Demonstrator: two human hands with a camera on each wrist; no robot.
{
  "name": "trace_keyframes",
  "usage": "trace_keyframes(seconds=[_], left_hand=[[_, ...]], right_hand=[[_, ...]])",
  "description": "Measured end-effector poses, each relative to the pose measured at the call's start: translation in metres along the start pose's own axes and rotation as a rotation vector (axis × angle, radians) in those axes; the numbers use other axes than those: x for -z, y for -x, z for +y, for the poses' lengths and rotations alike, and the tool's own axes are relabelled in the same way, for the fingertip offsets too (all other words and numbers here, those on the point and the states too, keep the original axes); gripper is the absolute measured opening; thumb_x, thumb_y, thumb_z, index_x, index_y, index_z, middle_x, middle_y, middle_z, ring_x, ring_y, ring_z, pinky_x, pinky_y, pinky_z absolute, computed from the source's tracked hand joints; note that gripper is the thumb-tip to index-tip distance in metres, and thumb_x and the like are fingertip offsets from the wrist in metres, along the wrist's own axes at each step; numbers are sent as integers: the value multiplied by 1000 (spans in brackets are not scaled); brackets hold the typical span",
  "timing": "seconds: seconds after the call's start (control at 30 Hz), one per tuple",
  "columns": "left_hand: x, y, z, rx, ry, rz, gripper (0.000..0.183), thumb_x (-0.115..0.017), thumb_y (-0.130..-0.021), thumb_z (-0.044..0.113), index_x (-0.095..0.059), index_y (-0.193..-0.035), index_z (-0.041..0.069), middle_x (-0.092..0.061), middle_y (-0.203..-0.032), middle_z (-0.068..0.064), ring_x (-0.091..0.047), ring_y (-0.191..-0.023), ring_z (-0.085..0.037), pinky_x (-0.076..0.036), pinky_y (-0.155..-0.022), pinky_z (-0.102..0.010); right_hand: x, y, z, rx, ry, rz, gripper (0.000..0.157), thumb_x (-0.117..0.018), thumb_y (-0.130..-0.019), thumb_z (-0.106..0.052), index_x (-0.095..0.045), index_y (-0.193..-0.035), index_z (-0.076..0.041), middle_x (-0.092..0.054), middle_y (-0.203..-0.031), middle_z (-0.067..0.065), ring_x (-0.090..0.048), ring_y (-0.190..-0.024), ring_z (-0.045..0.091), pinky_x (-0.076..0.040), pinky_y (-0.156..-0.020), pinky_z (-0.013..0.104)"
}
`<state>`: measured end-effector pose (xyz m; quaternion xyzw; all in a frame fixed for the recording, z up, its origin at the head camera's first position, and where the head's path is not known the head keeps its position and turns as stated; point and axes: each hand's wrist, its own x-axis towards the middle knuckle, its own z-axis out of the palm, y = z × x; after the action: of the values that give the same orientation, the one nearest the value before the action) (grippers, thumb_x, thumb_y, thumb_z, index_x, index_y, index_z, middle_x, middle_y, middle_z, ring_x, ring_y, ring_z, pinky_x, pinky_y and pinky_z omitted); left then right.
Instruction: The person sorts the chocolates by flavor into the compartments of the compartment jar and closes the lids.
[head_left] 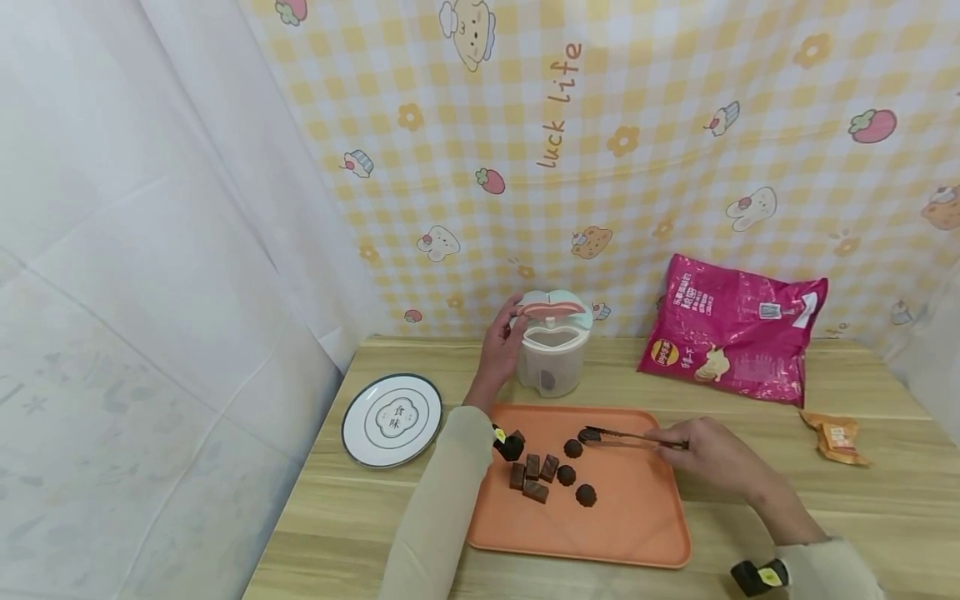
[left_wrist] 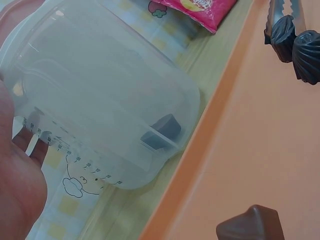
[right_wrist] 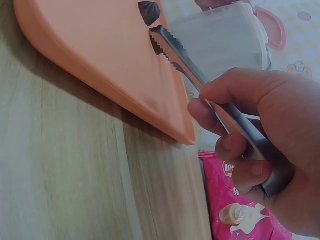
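My left hand (head_left: 501,350) grips the left side of a clear plastic canister (head_left: 551,364), fingers by its raised pink lid (head_left: 557,310). Through the canister's wall in the left wrist view shows one dark piece (left_wrist: 164,131) at the bottom. My right hand (head_left: 712,454) holds metal tongs (right_wrist: 220,102), whose serrated tips are at a fluted chocolate (left_wrist: 283,39) near the back of an orange tray (head_left: 637,517). Another fluted chocolate (left_wrist: 308,56) lies right beside it. Two more, and several block-shaped chocolates (head_left: 535,491), lie on the tray.
A white plate (head_left: 360,421) with a dark rim lies left of the tray. A pink chip bag (head_left: 738,333) leans against the checked cloth (head_left: 645,208) at the back right. In front of the bag lies a small orange packet (head_left: 836,437) on the wooden table (head_left: 322,517).
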<state>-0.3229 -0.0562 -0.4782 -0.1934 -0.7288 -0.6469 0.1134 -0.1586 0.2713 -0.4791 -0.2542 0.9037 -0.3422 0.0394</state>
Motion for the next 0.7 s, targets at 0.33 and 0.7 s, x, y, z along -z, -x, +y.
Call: trace_keyframes(seconds=[0.33,0.7], left_hand=[[2,9,37,-11,39,-7,26,-51,-110,11,-62,-127,-5,-41,-159,-19,-36,-148,-28,-35,-112,-51],[-1,0,3,-15,30,-6,30,-50,-111,19,-63,-132,2,-41,-161,-3,-37,-147,-21,-37,-109,-48]], right_hand=[[-2,1,2,60,52,48,23,-74,-95,-7,-78,-117,-2,-59,-75,-14,-33,-55,-3,-34,-48,21],[2,-1,-9,63,79,154,25,-76,-94,-7,-78,-118,-3,-74,-88,-4,-32,-52,-3,-37,-46,23]])
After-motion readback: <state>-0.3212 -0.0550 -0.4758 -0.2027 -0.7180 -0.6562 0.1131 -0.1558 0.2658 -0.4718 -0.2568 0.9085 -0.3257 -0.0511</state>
